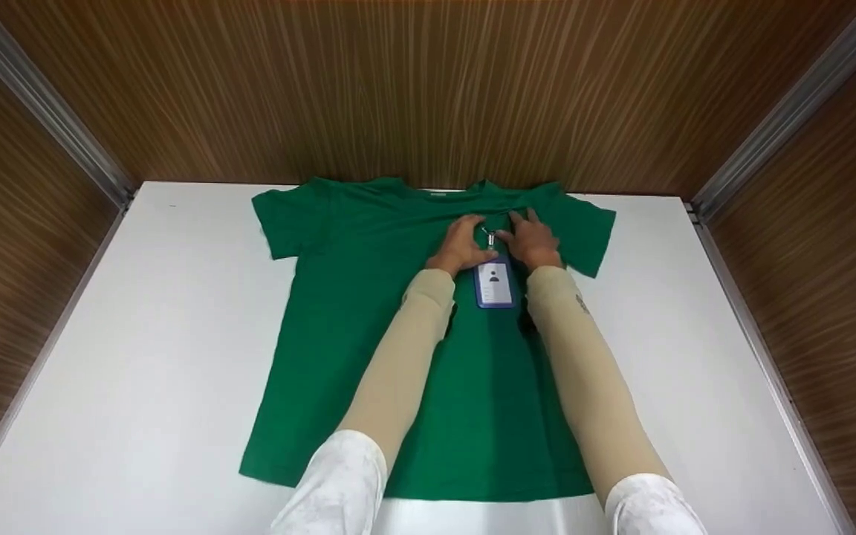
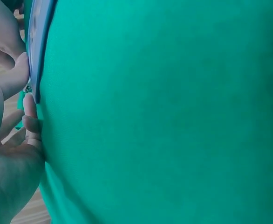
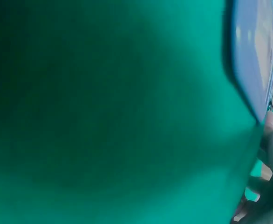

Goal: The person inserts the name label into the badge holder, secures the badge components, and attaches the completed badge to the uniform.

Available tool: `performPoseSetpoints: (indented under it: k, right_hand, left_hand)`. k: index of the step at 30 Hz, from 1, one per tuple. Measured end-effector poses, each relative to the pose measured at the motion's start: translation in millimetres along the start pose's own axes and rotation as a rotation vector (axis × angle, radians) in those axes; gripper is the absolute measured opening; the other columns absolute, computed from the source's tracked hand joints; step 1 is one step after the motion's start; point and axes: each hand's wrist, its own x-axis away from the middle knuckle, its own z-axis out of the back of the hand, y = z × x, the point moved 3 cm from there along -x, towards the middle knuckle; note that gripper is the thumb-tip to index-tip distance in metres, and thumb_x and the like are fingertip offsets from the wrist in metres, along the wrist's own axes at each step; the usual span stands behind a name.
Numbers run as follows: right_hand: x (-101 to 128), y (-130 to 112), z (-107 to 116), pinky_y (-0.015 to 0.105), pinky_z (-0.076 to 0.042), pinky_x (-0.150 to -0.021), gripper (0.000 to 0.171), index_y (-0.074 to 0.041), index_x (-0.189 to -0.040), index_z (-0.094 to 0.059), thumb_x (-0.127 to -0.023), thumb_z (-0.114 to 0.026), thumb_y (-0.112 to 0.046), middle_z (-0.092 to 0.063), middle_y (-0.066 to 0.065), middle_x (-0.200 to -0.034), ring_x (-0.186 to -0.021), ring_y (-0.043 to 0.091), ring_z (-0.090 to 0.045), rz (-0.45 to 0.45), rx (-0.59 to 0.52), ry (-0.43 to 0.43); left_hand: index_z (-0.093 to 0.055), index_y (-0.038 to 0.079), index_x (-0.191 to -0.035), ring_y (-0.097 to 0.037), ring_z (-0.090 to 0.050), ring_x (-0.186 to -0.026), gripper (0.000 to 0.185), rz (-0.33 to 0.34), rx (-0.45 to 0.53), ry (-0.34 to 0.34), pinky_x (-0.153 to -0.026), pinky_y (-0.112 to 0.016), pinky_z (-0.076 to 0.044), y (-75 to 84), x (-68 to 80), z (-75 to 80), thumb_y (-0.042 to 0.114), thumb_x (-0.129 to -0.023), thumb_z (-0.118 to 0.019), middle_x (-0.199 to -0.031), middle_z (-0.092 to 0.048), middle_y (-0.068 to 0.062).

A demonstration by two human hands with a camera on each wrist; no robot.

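Green fabric fills most of what I see: a green T-shirt [image 1: 368, 312] lies spread flat, front up, in the middle of the white table [image 1: 138, 357], its collar toward the top of the frame and its hem near the bottom edge. On the chest, just right of centre frame, rests a blue badge holder [image 1: 494, 284] with a white card showing a small figure icon. A metal clip [image 1: 489, 238] sits at its upper end, between my two hands.

My left hand [image 1: 461, 244] lies on the shirt just left of the clip, fingers bent inward toward it; I cannot tell from the head view whether they actually pinch the clip. In the left wrist view, fingertips [image 2: 28, 100] touch the edge of the badge holder [image 2: 36, 51] against the cloth. My right hand [image 1: 530, 239] sits just right of the clip, fingers likewise bent inward toward it and resting on the fabric; its grip is equally unclear. The right wrist view shows the badge holder [image 3: 253, 56] at upper right, blurred.

Wood-grain panels [image 1: 428, 89] enclose the table on three sides.
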Motion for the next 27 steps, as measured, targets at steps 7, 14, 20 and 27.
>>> performPoseSetpoints:
  k: [7, 14, 20, 27]
  right_hand:
    - [-1.5, -2.5, -1.4, 0.076, -0.021, -0.12, 0.064, -0.013, -0.165, -0.022, -0.111, -0.039, -0.042, -0.009, 0.023, -0.173, -0.156, 0.051, -0.019, -0.013, 0.013, 0.02]
    - [-0.2, -1.0, 1.6, 0.073, -0.02, -0.122, 0.064, -0.012, -0.165, -0.021, -0.112, -0.027, -0.046, -0.007, 0.023, -0.173, -0.157, 0.05, -0.016, -0.003, 0.005, -0.008]
    - [0.1, 2.5, 3.2, 0.071, -0.017, -0.124, 0.073, -0.014, -0.166, -0.017, -0.108, -0.033, -0.055, -0.003, 0.022, -0.173, -0.158, 0.051, -0.011, -0.024, -0.014, -0.054]
    - [-2.3, 4.1, 1.7, 0.073, -0.015, -0.123, 0.072, -0.013, -0.166, -0.017, -0.109, -0.035, -0.053, -0.003, 0.023, -0.173, -0.157, 0.052, -0.01, -0.039, -0.024, -0.042]
  left_hand:
    - [-0.042, 0.021, -0.157, -0.023, -0.033, -0.155, 0.074, -0.009, -0.011, 0.004, -0.126, -0.047, -0.033, -0.6, -1.5, -0.3, 0.03, -0.093, -0.078, -0.168, -0.033, -0.005]
    - [-0.042, 0.016, -0.158, -0.024, -0.032, -0.156, 0.069, -0.04, -0.039, -0.019, -0.126, -0.043, -0.032, 0.5, -4.4, -3.3, 0.027, -0.097, -0.073, -0.17, -0.029, -0.006]
    - [-0.037, 0.015, -0.161, -0.024, -0.022, -0.16, 0.068, -0.055, -0.073, -0.04, -0.129, -0.042, -0.026, 2.5, -7.2, -7.0, 0.027, -0.101, -0.067, -0.171, -0.026, -0.005]
    - [-0.036, 0.016, -0.161, -0.024, -0.023, -0.16, 0.068, -0.048, -0.056, -0.027, -0.129, -0.046, -0.027, 2.4, -5.8, -8.6, 0.029, -0.102, -0.067, -0.171, -0.026, -0.005]
